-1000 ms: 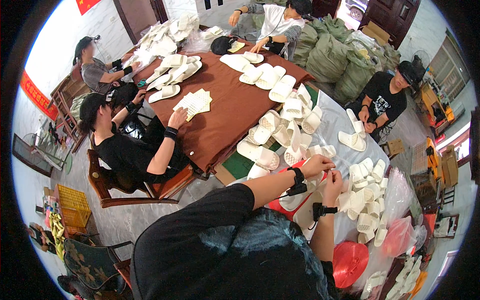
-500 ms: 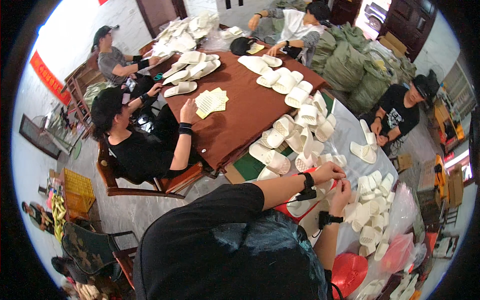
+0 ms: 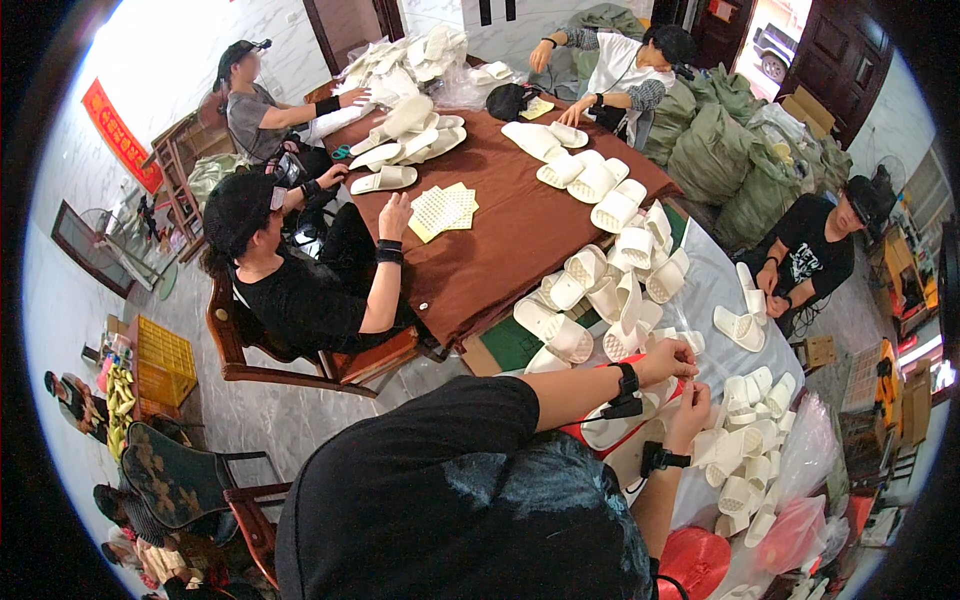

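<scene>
My left hand (image 3: 664,362) and my right hand (image 3: 688,416) meet over the near side of the table, fingertips pinched close together. Whatever they pinch is too small to make out. Beneath my left wrist lies a red-edged piece (image 3: 606,432) with a pale slipper-like shape on it, partly covered by my arm. A heap of cream slippers (image 3: 566,338) lies just beyond my left hand. Another pile of cream slippers (image 3: 752,428) sits to the right of my right hand.
A brown cloth (image 3: 480,270) covers the far table, with yellow sticker sheets (image 3: 443,212) and more slippers (image 3: 384,179) on it. Co-workers sit around the tables. Clear plastic bags (image 3: 808,448) and a red bag (image 3: 694,562) are at the right. Green sacks (image 3: 716,160) stand behind.
The whole view has shifted slightly, so the scene sits more to the right and lower. My hands keep their pinched pose. A co-worker at the far left has stretched an arm forward.
</scene>
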`<state>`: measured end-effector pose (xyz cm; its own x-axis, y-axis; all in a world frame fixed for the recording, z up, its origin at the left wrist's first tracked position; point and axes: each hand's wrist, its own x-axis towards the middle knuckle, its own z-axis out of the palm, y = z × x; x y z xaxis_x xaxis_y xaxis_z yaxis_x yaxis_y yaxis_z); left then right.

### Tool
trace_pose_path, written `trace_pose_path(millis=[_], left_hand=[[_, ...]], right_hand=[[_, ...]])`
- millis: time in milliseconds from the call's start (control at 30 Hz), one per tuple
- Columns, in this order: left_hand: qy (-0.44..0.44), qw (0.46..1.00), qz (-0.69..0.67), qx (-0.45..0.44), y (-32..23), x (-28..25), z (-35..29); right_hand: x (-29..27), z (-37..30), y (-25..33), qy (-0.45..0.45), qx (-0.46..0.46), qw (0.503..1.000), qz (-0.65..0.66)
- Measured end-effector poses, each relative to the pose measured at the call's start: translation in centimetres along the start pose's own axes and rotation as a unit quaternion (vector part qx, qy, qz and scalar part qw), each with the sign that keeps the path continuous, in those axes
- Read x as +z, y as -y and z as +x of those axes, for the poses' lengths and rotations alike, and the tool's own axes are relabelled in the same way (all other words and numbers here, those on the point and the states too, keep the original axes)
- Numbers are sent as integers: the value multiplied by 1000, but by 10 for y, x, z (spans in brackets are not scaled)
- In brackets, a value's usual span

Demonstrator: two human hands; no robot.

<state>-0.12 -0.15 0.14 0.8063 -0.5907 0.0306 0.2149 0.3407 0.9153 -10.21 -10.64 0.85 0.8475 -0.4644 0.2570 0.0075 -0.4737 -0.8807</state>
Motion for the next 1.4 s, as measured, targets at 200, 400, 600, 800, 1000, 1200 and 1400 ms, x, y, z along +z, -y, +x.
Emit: trace_pose_path(millis=[200, 400, 600, 800, 1000, 1200, 1400], left_hand=[[15, 1000, 9, -8, -2, 0, 0], [16, 1000, -18, -13, 5, -3, 3], [19, 999, -33, -2, 10, -3, 6], [25, 999, -21, -8, 10, -3, 6], [62, 998, 12, -25, 12, -3, 6], [53, 998, 14, -42, 8, -3, 5], [66, 997, 29, -33, 7, -4, 5]], right_hand=[[-1, 0, -17, -22, -11, 999, -21], [0, 0, -10, -18, -3, 1000, 8], [-1, -2, -2, -14, 6, 1000, 14], [-3, 1, -3, -18, 6, 1000, -6], [-4, -2, 1, -35, 12, 999, -12], [-2, -1, -1, -38, 19, 999, 17], [-4, -1, 6, -49, 11, 999, 7]])
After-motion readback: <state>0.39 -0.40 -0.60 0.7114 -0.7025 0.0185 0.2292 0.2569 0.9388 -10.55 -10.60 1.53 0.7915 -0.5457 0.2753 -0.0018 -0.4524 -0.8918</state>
